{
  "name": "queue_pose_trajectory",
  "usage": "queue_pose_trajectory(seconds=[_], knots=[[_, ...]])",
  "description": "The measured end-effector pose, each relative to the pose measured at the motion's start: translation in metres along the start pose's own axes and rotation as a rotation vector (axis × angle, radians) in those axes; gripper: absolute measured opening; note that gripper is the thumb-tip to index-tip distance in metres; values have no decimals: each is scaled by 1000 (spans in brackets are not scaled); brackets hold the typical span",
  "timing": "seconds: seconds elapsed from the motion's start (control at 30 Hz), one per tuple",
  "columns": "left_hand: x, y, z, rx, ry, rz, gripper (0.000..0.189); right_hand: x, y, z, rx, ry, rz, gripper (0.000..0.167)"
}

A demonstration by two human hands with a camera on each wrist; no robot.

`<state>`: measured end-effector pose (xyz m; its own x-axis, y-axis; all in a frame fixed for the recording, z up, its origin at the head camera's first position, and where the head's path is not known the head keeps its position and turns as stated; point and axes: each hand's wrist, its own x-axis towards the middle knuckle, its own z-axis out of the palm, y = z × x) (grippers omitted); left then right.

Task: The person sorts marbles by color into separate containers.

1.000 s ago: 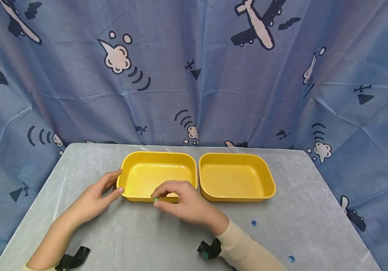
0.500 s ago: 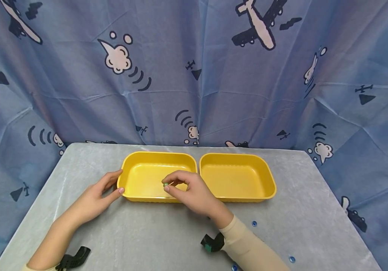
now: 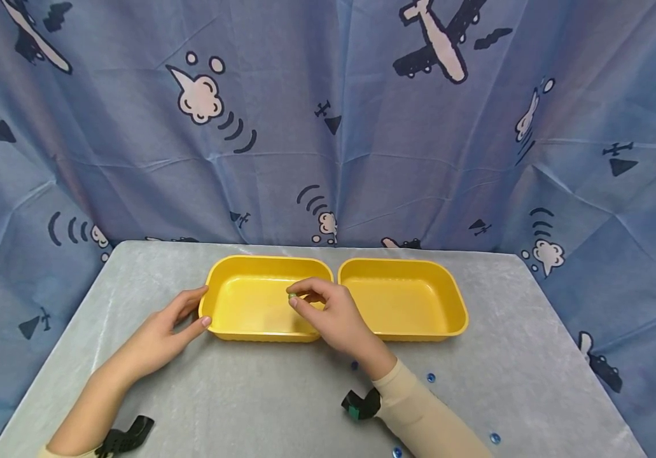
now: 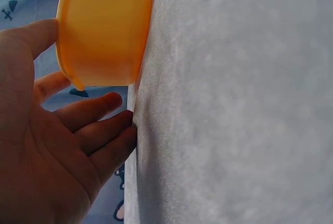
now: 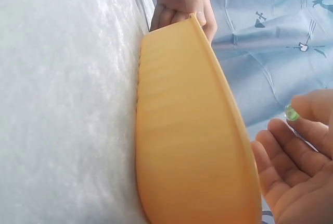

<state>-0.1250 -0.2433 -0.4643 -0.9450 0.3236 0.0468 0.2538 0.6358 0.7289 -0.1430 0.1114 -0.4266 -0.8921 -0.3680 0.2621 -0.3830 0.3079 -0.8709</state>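
Observation:
My right hand [image 3: 333,315] is over the right part of the left yellow tray [image 3: 242,305]. Its thumb and index finger pinch a small see-through green glass marble [image 5: 291,112]; the other fingers are bent loosely in the right wrist view. At the tray's left end, my left hand [image 3: 158,334] touches the rim with thumb and index finger. The left wrist view shows this hand's remaining fingers [image 4: 106,130] extended below the rim, apart from the tray wall [image 4: 104,31].
A second yellow tray [image 3: 402,299] stands just right of the first. Several small blue glass pieces lie on the grey tabletop, one blue piece [image 3: 431,377] right of my right wrist and another blue piece [image 3: 495,438] nearer the front. A patterned blue curtain [image 3: 282,127] hangs behind.
My right hand has moved from the left tray's front edge rightward and farther back over its inside, carrying the green marble. The left hand has stayed at the rim.

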Motion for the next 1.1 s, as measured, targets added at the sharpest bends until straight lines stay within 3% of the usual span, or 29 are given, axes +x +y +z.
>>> queue_pose_trajectory(seconds=[1.1], knots=[[-2,3,-2,-21,3,-2,63,11,12,-2,-83,83,17,23]])
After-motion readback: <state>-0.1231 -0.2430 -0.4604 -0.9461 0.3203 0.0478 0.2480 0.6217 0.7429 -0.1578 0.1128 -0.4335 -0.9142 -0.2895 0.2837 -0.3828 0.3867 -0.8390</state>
